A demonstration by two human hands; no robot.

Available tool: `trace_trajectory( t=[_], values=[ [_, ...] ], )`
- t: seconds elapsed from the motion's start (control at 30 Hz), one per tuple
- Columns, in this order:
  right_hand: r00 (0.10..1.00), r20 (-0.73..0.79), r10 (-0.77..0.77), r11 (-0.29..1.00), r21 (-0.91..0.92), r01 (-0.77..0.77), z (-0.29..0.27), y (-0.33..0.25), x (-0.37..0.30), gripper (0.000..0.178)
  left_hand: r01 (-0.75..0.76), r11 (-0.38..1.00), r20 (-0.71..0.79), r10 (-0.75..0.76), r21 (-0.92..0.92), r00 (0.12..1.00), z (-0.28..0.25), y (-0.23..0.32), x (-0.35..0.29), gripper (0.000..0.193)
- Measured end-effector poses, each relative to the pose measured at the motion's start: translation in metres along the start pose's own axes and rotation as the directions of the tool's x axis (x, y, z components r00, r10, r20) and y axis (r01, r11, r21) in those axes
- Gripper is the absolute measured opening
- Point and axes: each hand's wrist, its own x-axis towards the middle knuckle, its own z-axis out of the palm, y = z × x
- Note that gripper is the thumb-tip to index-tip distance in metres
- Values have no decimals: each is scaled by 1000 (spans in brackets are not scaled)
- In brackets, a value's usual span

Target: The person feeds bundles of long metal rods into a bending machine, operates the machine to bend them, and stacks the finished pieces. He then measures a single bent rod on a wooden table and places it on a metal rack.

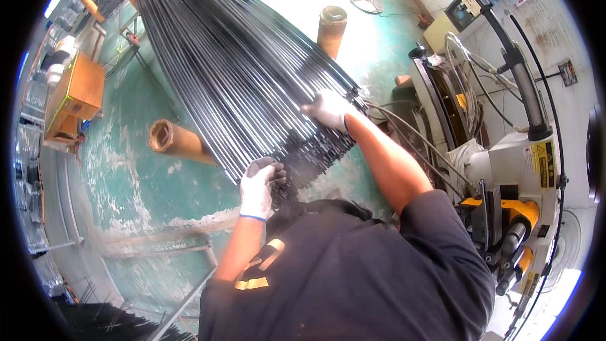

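A wide bundle of long, thin black rods (240, 69) stretches away from me, its near ends uneven. Both my hands wear white gloves with greyish, soiled fingers. My left hand (257, 188) is at the near left corner of the bundle, its fingers lightly bent against the rod ends, not closed around any rod that I can see. Farther right, my right hand (329, 110) lies across the top of the rods by their right edge, with the thumb side stretched toward the left. Some of its fingertips are hidden.
Brown cardboard tubes (180, 141) stick out under the bundle, another tube (331, 28) at its right. A machine with a yellow-and-black part (521, 221) and cables (423, 136) stand at my right. A cardboard box (79, 91) is at the left, above the worn green floor (136, 183).
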Motion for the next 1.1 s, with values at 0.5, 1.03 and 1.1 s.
trace_trajectory(
  t=[0.5,1.03,1.1],
  values=[
    [677,-114,727,675,-59,-735,100,141,-482,47,353,848,403,-186,-395,896,112,31,156,37],
    [107,-770,630,426,227,-876,211,304,-728,13,275,957,659,-145,-97,738,221,-5,1,16],
    [-137,-717,683,153,324,-933,244,336,-791,18,152,987,699,-76,-47,711,233,-1,0,20]
  ],
)
